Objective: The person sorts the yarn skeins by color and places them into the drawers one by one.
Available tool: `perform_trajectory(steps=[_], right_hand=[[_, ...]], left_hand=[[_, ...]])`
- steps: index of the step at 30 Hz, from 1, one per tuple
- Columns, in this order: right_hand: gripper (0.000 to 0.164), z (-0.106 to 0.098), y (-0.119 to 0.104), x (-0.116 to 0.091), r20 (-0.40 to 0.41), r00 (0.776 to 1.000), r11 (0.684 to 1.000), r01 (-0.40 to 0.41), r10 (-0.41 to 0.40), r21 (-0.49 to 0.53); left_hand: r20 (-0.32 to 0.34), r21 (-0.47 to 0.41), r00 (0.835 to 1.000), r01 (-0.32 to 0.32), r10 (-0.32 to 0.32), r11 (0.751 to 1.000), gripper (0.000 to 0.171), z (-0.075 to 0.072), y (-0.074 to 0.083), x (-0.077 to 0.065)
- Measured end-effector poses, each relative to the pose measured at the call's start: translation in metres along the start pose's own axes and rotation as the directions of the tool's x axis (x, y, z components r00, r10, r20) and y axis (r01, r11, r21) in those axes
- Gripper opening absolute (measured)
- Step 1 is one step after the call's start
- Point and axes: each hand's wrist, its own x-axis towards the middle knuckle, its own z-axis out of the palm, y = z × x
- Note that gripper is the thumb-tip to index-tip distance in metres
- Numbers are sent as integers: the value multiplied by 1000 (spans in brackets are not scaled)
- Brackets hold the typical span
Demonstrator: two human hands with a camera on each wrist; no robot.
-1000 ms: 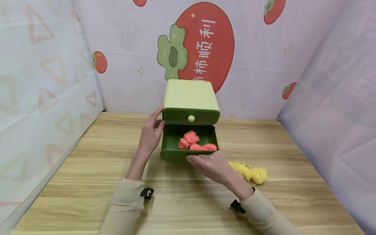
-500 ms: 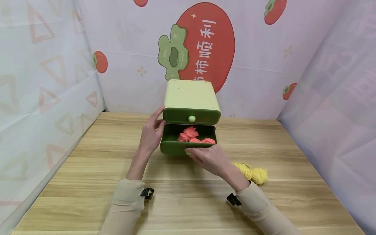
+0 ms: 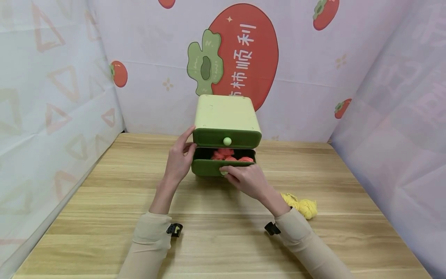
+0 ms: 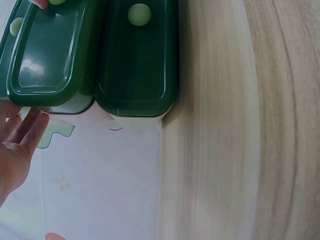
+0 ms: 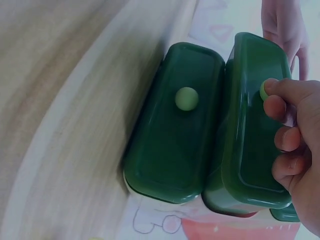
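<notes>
A small cabinet (image 3: 226, 112) with a cream top and green drawer fronts stands near the back wall. Its middle drawer (image 3: 206, 167) is partly pulled out, and coral-pink yarn skeins (image 3: 223, 154) show inside, half hidden by the front. My right hand (image 3: 248, 181) pinches that drawer's pale green knob (image 5: 263, 91) between thumb and index finger; the other fingers are curled. My left hand (image 3: 178, 159) rests against the cabinet's left side, its fingers fairly straight beside the upper drawer. The top drawer (image 3: 209, 138) and the bottom drawer (image 5: 175, 145) are closed.
Yellow yarn skeins (image 3: 306, 208) lie on the wooden table (image 3: 104, 217), right of the cabinet and partly behind my right forearm. Printed cloth walls (image 3: 150, 104) enclose the table at the back and both sides.
My right hand has pushed the middle drawer inward, away from me, so less of the pink yarn shows. The left hand has stayed at the cabinet's side.
</notes>
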Motion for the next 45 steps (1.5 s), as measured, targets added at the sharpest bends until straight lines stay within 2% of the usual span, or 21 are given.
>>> perform_trajectory(steps=[6,23,30,36,41,45], right_hand=[[19,4,8,3,23,999,999,-41,41,-8],[21,17,29,11,39,991,991,-130,130,-2],[21,18,31,11,54,992,993,-109,111,-48],[19,21,34,12,34,993,993,-113,114,-26],[20,24,35,11,13,992,992,-124,125,-24],[21,26,34,9,0,997,996,-83,83,-15]], left_hand=[[2,22,1000,-2,2,1000,59,0,0,0],[6,11,1000,15,-15,1000,59,0,-1,1],[-2,-9,1000,22,-22,1000,58,0,-2,0],[14,-7,1000,17,-17,1000,66,0,-3,0],[33,26,999,-16,15,1000,76,1,-3,0],[45,73,998,-37,33,997,79,0,-6,0]])
